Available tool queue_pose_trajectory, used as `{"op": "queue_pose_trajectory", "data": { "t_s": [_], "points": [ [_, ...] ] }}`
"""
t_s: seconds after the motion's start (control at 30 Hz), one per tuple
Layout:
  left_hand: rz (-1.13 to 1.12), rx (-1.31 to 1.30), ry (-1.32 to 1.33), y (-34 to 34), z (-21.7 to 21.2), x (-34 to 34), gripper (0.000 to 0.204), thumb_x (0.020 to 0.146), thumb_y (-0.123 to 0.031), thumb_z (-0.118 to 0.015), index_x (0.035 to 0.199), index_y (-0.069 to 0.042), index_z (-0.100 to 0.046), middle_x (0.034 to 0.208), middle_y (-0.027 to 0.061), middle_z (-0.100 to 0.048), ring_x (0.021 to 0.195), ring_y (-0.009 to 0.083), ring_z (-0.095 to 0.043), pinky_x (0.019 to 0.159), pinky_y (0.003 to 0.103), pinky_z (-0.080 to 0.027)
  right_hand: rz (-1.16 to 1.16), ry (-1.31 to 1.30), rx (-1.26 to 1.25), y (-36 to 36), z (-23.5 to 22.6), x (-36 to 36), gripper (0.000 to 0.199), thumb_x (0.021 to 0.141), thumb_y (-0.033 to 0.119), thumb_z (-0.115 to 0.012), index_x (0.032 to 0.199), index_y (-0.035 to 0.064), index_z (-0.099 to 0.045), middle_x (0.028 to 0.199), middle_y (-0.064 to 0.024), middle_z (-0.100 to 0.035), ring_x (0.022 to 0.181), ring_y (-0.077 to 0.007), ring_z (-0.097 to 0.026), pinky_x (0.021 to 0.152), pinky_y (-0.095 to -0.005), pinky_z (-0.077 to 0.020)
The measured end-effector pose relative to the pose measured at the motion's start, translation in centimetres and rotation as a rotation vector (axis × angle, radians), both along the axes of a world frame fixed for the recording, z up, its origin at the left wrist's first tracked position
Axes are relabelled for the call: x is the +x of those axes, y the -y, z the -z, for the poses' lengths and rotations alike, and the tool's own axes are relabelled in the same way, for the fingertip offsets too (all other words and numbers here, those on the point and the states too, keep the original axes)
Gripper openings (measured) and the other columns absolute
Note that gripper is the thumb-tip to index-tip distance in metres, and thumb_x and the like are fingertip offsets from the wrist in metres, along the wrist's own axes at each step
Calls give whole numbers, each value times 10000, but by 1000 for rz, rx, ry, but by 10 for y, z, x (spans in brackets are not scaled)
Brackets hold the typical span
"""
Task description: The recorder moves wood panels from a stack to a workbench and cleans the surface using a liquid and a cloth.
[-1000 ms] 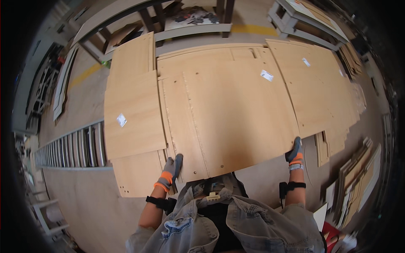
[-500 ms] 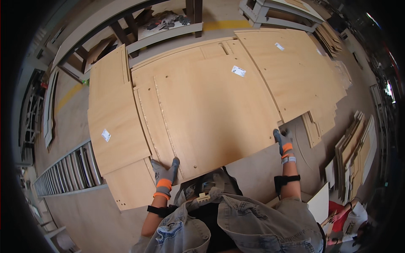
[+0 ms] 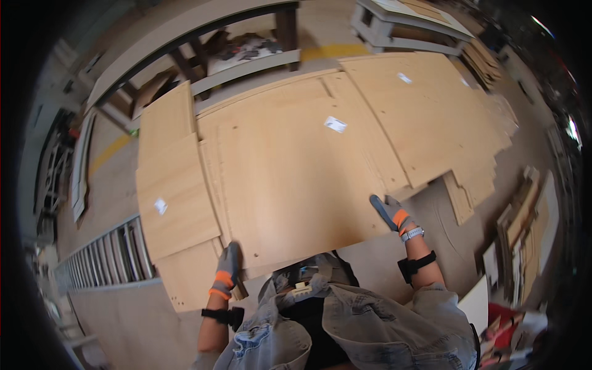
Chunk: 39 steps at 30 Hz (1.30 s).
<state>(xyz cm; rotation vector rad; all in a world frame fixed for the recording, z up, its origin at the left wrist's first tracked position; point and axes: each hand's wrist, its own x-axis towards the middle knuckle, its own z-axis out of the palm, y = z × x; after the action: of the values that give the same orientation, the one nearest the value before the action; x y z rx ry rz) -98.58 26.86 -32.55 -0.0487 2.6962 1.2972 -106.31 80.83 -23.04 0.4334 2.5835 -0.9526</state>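
A large light-brown wooden panel lies on top of a stack in front of me, with a white label near its far right part. My left hand, in a grey glove with an orange cuff, is closed on its near left edge. The fingers lie partly hidden under and beside the board. My right hand, gloved the same way, grips the right edge near the front corner, thumb on top. Another stack of wooden panels lies to the right, and smaller labelled panels lie to the left.
A metal roller conveyor runs along the left. Long workbenches stand at the far side. Boards lean upright at the right. At the lower right, part of another person shows in red and grey clothing.
The top panel has slid left and slightly toward me over the boards below. Both hands have moved left with it, and the view has shifted a little.
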Motion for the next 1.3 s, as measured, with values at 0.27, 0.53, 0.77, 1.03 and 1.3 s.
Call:
{"op": "queue_pose_trajectory", "data": {
  "t_s": [0.27,0.53,0.77,1.03,1.3],
  "points": [
    [-435,-35,381,-70,-62,1,990,812,-681,-496,1348,134,-326,1302,362,-446,1271,409,-428,1051,384,-336,222,223,-337,-20,13,-12,693,893,524,-528,1253,-68,-506,1158,-136,-621,1044,-223,-597,873,-292,-468],
    [-574,-11,445,-77,-85,-75,933,726,-701,-598,1122,141,-524,1109,302,-597,1049,347,-600,868,384,-476,276,159,-716,-24,41,-16,634,938,517,-457,1233,-38,-544,1164,-103,-616,1040,-176,-576,900,-280,-450],
    [-628,197,476,-81,-80,-52,1057,686,-711,-641,1223,176,-434,1096,301,-605,995,316,-630,843,351,-492,160,176,-609,-16,21,5,702,944,591,-357,1205,-26,-568,1111,-106,-642,1002,-182,-597,857,-292,-472],
    [-721,141,362,-99,-77,-36,941,719,-677,-633,1111,174,-547,1017,275,-643,955,281,-645,808,342,-498,152,154,-615,-22,21,-2,675,963,565,-324,1229,-10,-555,1148,-110,-629,1031,-182,-587,892,-301,-459],
    [-663,64,411,-86,-107,4,874,748,-676,-588,1116,117,-571,1000,259,-642,907,288,-632,761,354,-482,279,59,-897,7,18,89,671,965,559,-319,1374,33,-399,1276,-95,-543,1130,-209,-533,931,-355,-457]
  ]
}}
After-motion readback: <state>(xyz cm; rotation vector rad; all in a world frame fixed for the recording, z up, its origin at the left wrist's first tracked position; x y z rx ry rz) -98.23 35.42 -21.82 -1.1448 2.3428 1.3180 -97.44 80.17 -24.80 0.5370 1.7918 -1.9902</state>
